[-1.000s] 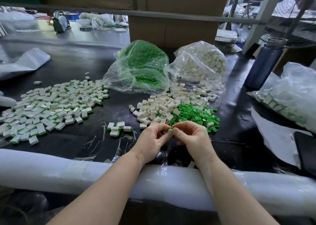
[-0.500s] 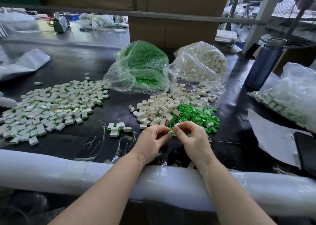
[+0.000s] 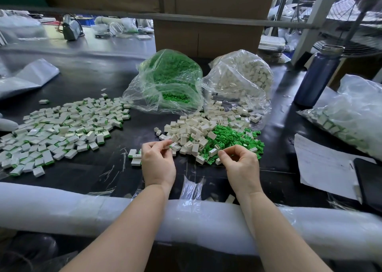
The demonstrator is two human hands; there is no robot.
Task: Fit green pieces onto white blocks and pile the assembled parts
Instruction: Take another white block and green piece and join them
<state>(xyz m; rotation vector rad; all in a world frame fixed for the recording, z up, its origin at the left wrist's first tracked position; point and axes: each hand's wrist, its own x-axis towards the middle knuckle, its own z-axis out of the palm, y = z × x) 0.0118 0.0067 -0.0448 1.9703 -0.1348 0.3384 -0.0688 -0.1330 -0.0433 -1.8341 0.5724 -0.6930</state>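
Left hand (image 3: 158,164): fingers (image 3: 165,143) pinched on an assembled part (image 3: 167,147), white with a green end, held just above the table (image 3: 275,139). Right hand (image 3: 240,166): fingers (image 3: 224,154) curled, tips drawn together at the near edge of the green pieces (image 3: 231,137); cannot tell whether anything is held. Loose white blocks (image 3: 190,130) heaped just beyond both hands, touching the green heap. A few assembled parts (image 3: 134,158) just left of the left hand. Large spread of finished parts (image 3: 62,127) well to the left. Further out: green-filled bag (image 3: 165,83) and white-filled bag (image 3: 241,79), side by side. Blue bottle (image 3: 318,77) far right.
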